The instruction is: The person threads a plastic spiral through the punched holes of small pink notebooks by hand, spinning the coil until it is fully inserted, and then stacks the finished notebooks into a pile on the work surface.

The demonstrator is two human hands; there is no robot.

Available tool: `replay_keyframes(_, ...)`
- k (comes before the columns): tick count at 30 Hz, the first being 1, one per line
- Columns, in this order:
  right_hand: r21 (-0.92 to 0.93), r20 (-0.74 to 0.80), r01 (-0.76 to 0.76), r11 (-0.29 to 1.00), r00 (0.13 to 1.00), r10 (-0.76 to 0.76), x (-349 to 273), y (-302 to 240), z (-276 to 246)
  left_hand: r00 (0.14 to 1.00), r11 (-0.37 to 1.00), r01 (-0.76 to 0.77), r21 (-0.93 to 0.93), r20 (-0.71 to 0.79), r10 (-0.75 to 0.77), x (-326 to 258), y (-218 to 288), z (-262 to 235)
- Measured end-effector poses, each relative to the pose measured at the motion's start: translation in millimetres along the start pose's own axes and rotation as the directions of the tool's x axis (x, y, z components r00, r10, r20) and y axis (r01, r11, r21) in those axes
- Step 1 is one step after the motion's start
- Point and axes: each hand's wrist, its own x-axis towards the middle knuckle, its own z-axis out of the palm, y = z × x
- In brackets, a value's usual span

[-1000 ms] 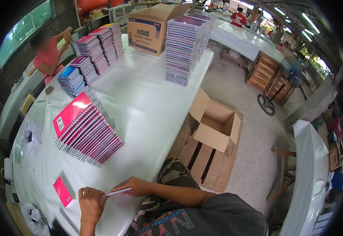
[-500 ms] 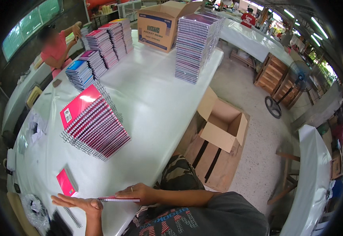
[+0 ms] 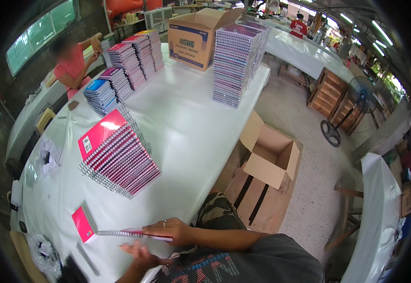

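My right hand [image 3: 171, 230] grips a thin notebook [image 3: 160, 238] with a red cover, seen edge-on. A wire coil [image 3: 109, 233] sticks out leftward from the notebook's spine. Just below the coil is my left hand [image 3: 142, 257], its blurred fingers stretched out and nothing visible in them. A small red notebook [image 3: 82, 224] lies on the white table [image 3: 186, 137], near the coil's free end. Farther away stands a leaning stack of red spiral notebooks [image 3: 120, 155], coils along their edges. One loose coil [image 3: 87, 258] rests to the left of my left hand, beside a dark pile of coils [image 3: 71, 272].
Notebook stacks [image 3: 125, 63], a printed carton [image 3: 191, 42] and a tall spiral-notebook stack [image 3: 234, 66] occupy the far end. An open carton [image 3: 271, 160] sits on a wooden pallet [image 3: 248, 203] to the right. A person [image 3: 76, 66] in pink works across the table; a fan [image 3: 356, 99] stands right.
My left hand has moved right and nearer, from beside the small notebook to below the coil. The coil now shows stretching left from the held notebook. The view has shifted slightly.
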Motion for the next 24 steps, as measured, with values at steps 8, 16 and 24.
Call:
replay_keyframes(8, -0.019, 0.198, -0.101, 0.995, 0.975, 0.103, 0.6, -4.4, 0.0, 0.999, 0.992, 0.035, -0.123, 0.03, -0.032, 28.9, 11.0, 1.2)
replay_keyframes(16, 0.1, 0.073, -0.08, 0.992, 0.995, 0.073, 19.2, -6.5, 13.0, 0.983, 0.991, 0.116, -0.065, 0.152, -0.105, 60.3, 11.1, -10.4)
replay_keyframes(24, 0.031, 0.197, 0.023, 0.999, 0.98, -0.029, 25.2, -16.5, 3.4, 0.994, 0.996, 0.057, 0.068, -0.094, -0.05, 103.4, 16.6, -18.6)
